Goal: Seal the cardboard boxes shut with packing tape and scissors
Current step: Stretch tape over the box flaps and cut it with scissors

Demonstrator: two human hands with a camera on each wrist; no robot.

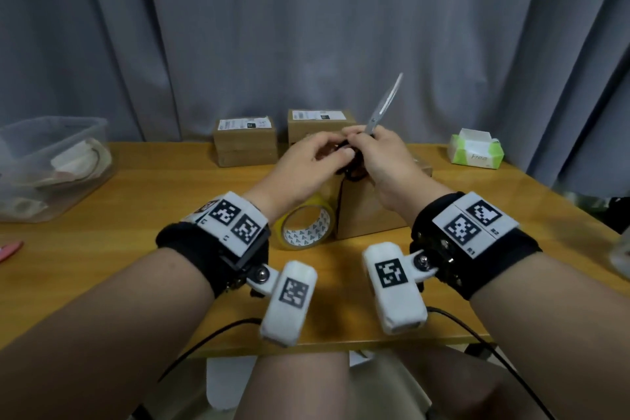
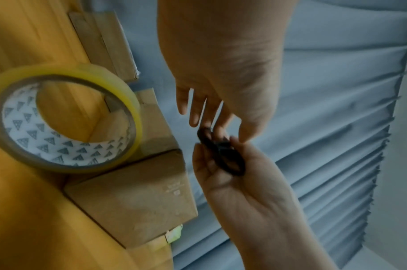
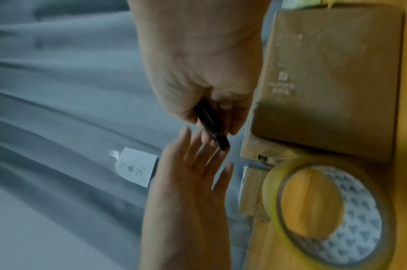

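Above the box, the right hand grips the scissors blades-up, likely for safety; the left hand, fingers relaxed, touches the handles.

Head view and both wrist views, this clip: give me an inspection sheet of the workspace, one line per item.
Surface: wooden table, yellowish top.
Job's things: scissors held up, blades pointing up and away; tape roll standing on edge against the near cardboard box; more boxes at the back carrying labels.
Clutter: clear plastic bin at left; green-and-white carton at right; pink object at the left edge.
Grippers: right hand grips the scissors' black handles; left hand touches the handles, fingers fairly straight.
Cables: black cables run from the wrist cameras.
Surroundings: grey curtain behind the table.
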